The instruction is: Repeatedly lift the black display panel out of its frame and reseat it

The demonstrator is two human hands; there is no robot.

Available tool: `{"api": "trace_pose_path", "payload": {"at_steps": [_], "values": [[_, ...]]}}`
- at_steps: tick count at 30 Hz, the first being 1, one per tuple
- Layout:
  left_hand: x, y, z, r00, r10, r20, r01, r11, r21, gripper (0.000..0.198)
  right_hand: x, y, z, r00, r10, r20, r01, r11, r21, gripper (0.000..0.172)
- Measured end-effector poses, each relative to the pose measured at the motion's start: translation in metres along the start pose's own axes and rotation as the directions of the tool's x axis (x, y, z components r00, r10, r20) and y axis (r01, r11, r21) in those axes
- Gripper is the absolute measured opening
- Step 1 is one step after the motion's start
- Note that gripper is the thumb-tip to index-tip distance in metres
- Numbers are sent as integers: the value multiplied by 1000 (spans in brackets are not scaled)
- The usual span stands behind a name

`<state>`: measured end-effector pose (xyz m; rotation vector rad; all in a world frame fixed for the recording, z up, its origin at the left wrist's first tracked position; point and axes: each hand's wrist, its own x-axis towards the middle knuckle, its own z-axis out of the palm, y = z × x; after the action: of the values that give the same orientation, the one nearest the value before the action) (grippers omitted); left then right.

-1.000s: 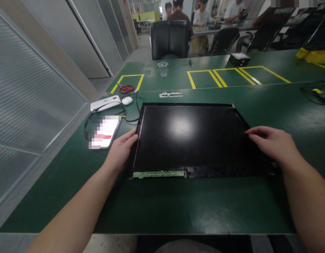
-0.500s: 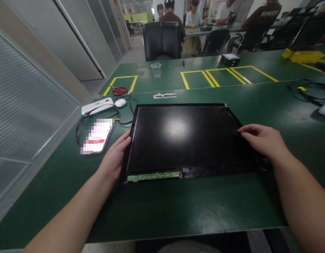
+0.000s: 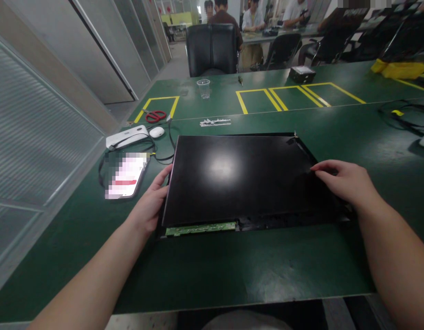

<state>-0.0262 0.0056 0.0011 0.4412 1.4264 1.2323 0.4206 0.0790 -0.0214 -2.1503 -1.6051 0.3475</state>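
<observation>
Forearms [image 3: 101, 261] wide apart, right fingers [image 3: 332, 164] curled

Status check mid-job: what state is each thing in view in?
Display panel: face up over the frame, left edge seemingly lifted
Frame: lying on the table
Green circuit board: uncovered, along the near edge
Left hand: at the panel's left edge
Right hand: thumb and forefinger tips close together
Phone: face up, screen lit
Scissors: lying flat
Plastic cup: upright, contents unclear
</observation>
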Motion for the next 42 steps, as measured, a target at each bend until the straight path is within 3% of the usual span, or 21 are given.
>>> {"api": "trace_pose_path", "payload": {"at_steps": [7,16,33,42], "values": [[-6,5,1,999,38,6,-38,998,56,74,-1,-1,-1,1000,11,14,-11,1000,4,27],[-6,4,-4,981,173,89,-183,975,125,69,-2,-2,-2,999,32,36,-32,999,3,29],[-5,7,-4,992,110,68,-117,986,117,77,-1,-2,0,1000,18,23,-18,1000,-20,23],[-3,6,-6,989,110,95,-119,989,88,69,-1,0,0,999,27,30,-27,1000,-3,27]]}}
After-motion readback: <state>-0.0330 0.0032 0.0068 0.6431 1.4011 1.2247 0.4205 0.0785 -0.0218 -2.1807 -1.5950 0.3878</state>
